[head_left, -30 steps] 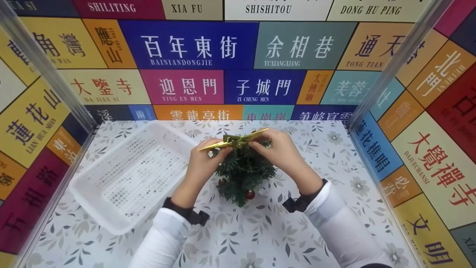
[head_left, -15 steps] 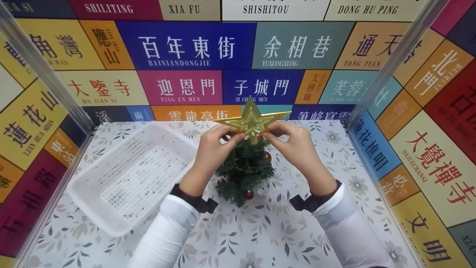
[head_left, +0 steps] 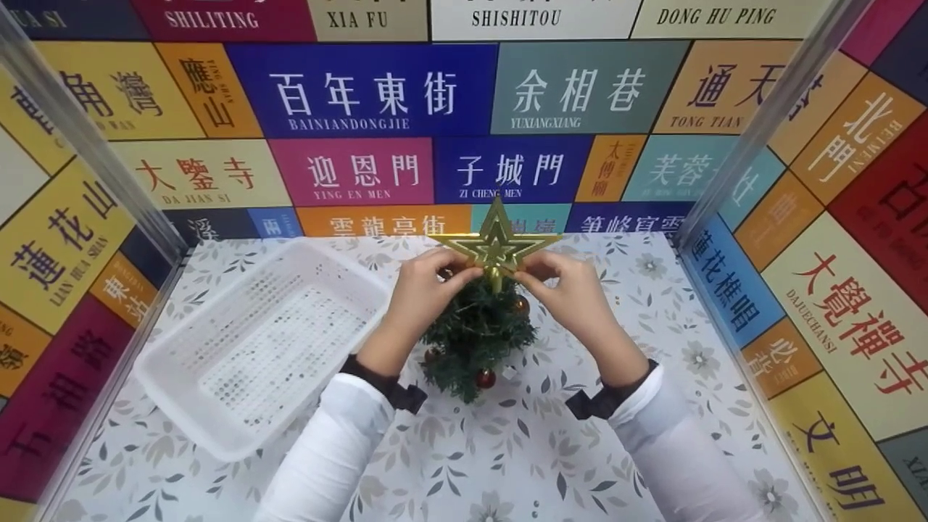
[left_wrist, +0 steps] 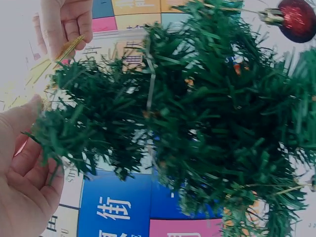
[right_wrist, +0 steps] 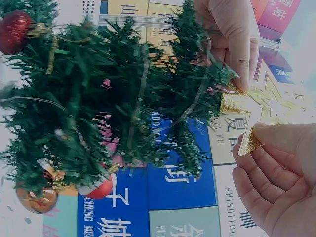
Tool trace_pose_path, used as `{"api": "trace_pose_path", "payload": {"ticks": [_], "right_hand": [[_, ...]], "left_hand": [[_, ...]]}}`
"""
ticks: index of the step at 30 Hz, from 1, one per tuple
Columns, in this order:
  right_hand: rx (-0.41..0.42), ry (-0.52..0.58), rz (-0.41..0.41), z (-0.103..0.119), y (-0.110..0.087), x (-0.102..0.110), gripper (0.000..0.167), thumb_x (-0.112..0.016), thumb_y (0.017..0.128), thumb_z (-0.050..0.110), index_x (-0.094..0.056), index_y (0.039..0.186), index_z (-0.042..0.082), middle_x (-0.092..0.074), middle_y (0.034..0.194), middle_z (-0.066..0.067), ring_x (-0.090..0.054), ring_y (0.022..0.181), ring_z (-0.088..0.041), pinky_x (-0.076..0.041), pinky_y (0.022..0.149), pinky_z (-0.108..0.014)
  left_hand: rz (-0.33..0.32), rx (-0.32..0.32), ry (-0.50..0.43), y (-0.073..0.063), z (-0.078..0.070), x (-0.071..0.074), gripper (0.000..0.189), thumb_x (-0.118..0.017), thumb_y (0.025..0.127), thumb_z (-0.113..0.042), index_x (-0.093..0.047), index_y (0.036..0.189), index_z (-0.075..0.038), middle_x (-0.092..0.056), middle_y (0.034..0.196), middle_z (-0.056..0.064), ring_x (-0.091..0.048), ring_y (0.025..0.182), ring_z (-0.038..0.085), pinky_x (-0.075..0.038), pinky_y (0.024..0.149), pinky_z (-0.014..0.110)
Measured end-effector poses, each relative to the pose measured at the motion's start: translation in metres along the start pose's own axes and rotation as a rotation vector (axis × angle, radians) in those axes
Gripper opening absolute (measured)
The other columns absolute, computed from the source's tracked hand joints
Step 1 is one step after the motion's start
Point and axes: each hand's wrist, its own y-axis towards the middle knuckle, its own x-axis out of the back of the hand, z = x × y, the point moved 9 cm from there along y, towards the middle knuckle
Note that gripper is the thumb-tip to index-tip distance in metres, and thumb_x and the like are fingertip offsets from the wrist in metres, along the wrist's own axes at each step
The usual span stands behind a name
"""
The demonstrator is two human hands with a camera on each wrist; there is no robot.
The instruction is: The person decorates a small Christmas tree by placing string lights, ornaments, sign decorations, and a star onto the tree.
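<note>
at the top of a small green christmas tree sits a gold star, glittery, five-pointed, with a smaller star outline raised inside it and a short stem pointing down into the tip of the tree. the star stands upright, its face toward the head camera. the left hand pinches the star's lower left point between thumb and fingertips, and the right hand pinches its lower right point the same way, so the star lies between the two hands and just above them. red baubles hang among the branches. the tree stands on the floral-patterned table, with a white perforated basket just to its left.
</note>
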Motion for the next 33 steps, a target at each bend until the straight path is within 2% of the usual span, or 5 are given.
{"api": "trace_pose_path", "payload": {"ticks": [12, 19, 22, 26, 33], "right_hand": [[-0.11, 0.004, 0.005, -0.018, -0.012, -0.01, 0.02, -0.069, 0.078, 0.021, -0.068, 0.089, 0.005, -0.066, 0.083, -0.007, -0.062, 0.076, -0.019, -0.049, 0.068, -0.037], [-0.059, 0.001, -0.052, -0.013, -0.013, -0.01, 0.018, -0.069, 0.078, 0.02, -0.067, 0.087, 0.004, -0.066, 0.081, -0.006, -0.062, 0.074, -0.018, -0.049, 0.067, -0.034], [-0.042, -0.003, -0.071, -0.012, -0.014, -0.009, 0.017, -0.069, 0.078, 0.019, -0.068, 0.087, 0.005, -0.066, 0.081, -0.005, -0.061, 0.074, -0.017, -0.049, 0.067, -0.033], [-0.064, -0.01, -0.037, -0.012, -0.016, -0.01, 0.018, -0.067, 0.08, 0.022, -0.068, 0.089, 0.007, -0.066, 0.084, -0.005, -0.061, 0.077, -0.017, -0.049, 0.07, -0.034], [-0.114, 0.008, 0.025, -0.013, -0.019, -0.01, 0.021, -0.066, 0.081, 0.025, -0.068, 0.094, 0.009, -0.066, 0.088, -0.005, -0.061, 0.086, -0.019, -0.046, 0.079, -0.038]], "left_hand": [[0.089, 0.133, -0.02, -0.005, 0.015, -0.009, 0.026, -0.07, 0.074, -0.033, -0.071, 0.088, -0.012, -0.066, 0.087, -0.002, -0.059, 0.08, 0.009, -0.046, 0.071, 0.017], [0.105, 0.171, -0.059, -0.007, 0.018, -0.009, 0.023, -0.07, 0.074, -0.031, -0.071, 0.087, -0.012, -0.066, 0.087, -0.002, -0.059, 0.081, 0.009, -0.047, 0.072, 0.018], [0.134, 0.174, -0.023, -0.007, 0.015, -0.009, 0.025, -0.068, 0.077, -0.034, -0.071, 0.089, -0.013, -0.066, 0.089, -0.002, -0.058, 0.084, 0.01, -0.046, 0.074, 0.021], [0.169, 0.166, 0.051, -0.009, 0.012, -0.007, 0.028, -0.065, 0.078, -0.037, -0.07, 0.092, -0.013, -0.065, 0.092, -0.002, -0.057, 0.089, 0.012, -0.044, 0.079, 0.025], [0.12, 0.094, 0.033, -0.01, 0.007, -0.001, 0.028, -0.062, 0.081, -0.039, -0.069, 0.093, -0.014, -0.065, 0.093, -0.004, -0.057, 0.089, 0.007, -0.043, 0.08, 0.021]]}}
